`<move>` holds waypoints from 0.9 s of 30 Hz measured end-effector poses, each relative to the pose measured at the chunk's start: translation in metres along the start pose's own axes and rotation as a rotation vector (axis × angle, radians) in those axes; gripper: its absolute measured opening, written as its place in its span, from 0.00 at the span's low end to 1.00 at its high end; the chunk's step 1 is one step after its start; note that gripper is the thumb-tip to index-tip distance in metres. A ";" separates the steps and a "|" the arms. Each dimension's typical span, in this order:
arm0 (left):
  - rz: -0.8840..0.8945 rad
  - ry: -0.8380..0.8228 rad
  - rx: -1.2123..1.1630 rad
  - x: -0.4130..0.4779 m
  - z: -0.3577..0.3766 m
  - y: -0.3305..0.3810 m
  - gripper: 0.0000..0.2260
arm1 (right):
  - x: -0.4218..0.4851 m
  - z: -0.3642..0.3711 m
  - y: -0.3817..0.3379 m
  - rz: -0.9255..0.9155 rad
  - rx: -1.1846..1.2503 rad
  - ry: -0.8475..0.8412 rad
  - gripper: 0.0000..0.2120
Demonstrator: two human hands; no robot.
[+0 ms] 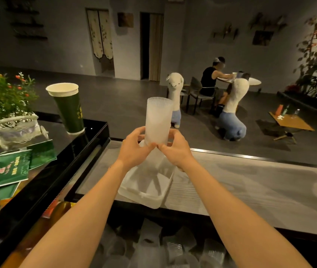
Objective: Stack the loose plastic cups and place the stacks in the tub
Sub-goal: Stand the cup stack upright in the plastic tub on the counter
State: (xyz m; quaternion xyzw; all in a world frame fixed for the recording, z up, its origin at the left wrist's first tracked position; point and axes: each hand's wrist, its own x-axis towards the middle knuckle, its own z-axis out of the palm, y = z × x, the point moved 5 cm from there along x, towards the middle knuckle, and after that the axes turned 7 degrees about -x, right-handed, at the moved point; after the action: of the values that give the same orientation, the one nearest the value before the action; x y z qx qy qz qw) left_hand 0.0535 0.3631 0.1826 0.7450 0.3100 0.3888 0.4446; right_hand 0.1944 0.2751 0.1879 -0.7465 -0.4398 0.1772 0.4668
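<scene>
A tall stack of frosted plastic cups (158, 120) stands upright over the far end of a translucent rectangular tub (146, 186) on the grey counter. My left hand (135, 147) grips the stack's base from the left, and my right hand (175, 149) grips it from the right. The bottom of the stack is hidden behind my fingers, so I cannot tell whether it touches the tub. Several loose clear cups (175, 250) lie in a dark bin below the counter's near edge.
A large green paper cup (67, 108) stands on the raised black shelf (88, 144) at left, beside a flower basket (12, 128) and green leaflets (5, 169). The grey counter (250, 186) stretches right. Beyond it, plush alpacas (175, 97) and a seated person (210, 78).
</scene>
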 end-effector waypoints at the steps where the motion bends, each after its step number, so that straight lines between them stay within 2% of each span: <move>1: -0.021 -0.005 0.045 0.000 0.000 -0.003 0.24 | 0.001 0.004 0.003 0.013 -0.010 -0.009 0.28; 4: -0.089 -0.031 0.136 -0.001 0.001 -0.010 0.26 | 0.006 0.013 0.009 0.030 -0.052 -0.026 0.28; 14: -0.186 -0.009 0.039 0.001 0.003 -0.012 0.27 | 0.011 0.020 0.008 0.020 -0.204 -0.031 0.28; 21: -0.271 0.022 -0.036 -0.004 0.013 -0.009 0.26 | 0.008 0.020 0.011 0.053 -0.319 0.001 0.21; 27: -0.366 -0.005 -0.020 -0.012 0.017 -0.002 0.34 | -0.006 0.009 0.008 0.085 -0.420 0.025 0.25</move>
State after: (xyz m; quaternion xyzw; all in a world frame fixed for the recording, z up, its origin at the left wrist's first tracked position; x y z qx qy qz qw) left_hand 0.0615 0.3466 0.1722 0.6725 0.4354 0.3028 0.5162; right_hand 0.1892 0.2737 0.1753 -0.8473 -0.4294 0.0920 0.2986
